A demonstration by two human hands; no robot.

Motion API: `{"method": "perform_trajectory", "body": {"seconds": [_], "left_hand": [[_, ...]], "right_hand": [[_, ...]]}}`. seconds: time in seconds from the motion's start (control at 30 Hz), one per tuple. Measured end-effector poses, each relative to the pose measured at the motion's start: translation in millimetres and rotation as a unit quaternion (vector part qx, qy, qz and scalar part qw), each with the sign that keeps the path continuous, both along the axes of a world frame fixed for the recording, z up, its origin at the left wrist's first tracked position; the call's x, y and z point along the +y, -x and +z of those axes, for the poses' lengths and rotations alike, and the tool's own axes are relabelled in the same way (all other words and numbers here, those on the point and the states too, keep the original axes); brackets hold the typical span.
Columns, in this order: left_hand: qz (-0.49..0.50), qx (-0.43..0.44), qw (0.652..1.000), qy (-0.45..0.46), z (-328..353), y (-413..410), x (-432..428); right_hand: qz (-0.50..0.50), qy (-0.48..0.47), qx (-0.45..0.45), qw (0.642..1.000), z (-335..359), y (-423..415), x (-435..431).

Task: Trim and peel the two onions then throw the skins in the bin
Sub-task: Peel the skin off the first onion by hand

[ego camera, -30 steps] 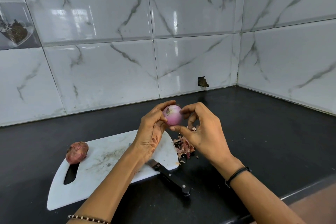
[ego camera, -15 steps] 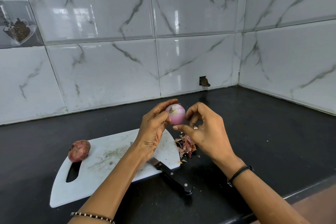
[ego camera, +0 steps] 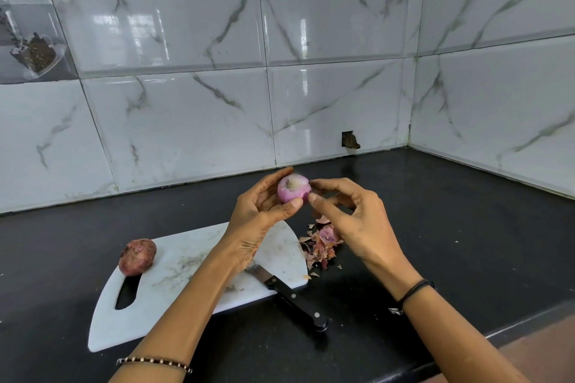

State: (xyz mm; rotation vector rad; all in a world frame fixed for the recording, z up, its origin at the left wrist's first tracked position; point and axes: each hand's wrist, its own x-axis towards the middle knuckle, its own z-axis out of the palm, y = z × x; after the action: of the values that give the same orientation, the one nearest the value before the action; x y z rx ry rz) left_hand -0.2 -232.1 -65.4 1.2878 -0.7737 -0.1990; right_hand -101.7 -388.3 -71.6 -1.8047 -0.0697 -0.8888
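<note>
Over the worktop (ego camera: 441,227), I see the left hand (ego camera: 258,207) gripping the peeled onion (ego camera: 292,189), right hand (ego camera: 357,221) pinching its side.

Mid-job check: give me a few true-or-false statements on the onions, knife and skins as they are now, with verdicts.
1. The left hand holds the peeled pink onion. True.
2. The unpeeled reddish-brown onion lies on the black counter. False: it lies on the white plastic cutting board.
3. The right hand grips the black-handled knife. False: the knife lies at the board's near edge, in no hand; the right hand pinches the peeled pink onion.
4. The pile of loose onion skins lies on the counter, right of the board. True.
</note>
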Motion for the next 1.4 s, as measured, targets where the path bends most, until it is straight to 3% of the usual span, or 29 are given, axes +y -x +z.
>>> {"method": "perform_trajectory", "body": {"seconds": [0.2, 0.33, 0.5, 0.7, 0.9, 1.2, 1.4], "left_hand": [[0.011, -0.025, 0.999, -0.018, -3, 0, -1], [0.025, -0.029, 0.999, -0.028, -7, 1, -3], [0.062, -0.027, 0.998, -0.018, -8, -1, -5], [0.069, -0.026, 0.997, -0.037, -10, -3, -7], [0.075, -0.034, 0.995, -0.048, -9, -4, -7], [0.071, -0.026, 0.994, -0.074, -12, -3, -8], [0.055, 0.080, 0.995, -0.035, -8, -6, -4]], "right_hand": [[-0.031, -0.001, -0.008, 0.999, 1, 0, -1], [-0.083, 0.099, 0.012, 0.992, -5, -5, -1], [-0.073, 0.181, 0.025, 0.980, -9, -9, 1], [-0.059, 0.160, 0.030, 0.985, -7, -8, 1], [-0.008, 0.049, 0.035, 0.998, -4, -5, 3], [-0.035, 0.072, 0.002, 0.997, -5, -10, 0], [-0.015, 0.105, 0.020, 0.994, -2, -5, 4]]}}
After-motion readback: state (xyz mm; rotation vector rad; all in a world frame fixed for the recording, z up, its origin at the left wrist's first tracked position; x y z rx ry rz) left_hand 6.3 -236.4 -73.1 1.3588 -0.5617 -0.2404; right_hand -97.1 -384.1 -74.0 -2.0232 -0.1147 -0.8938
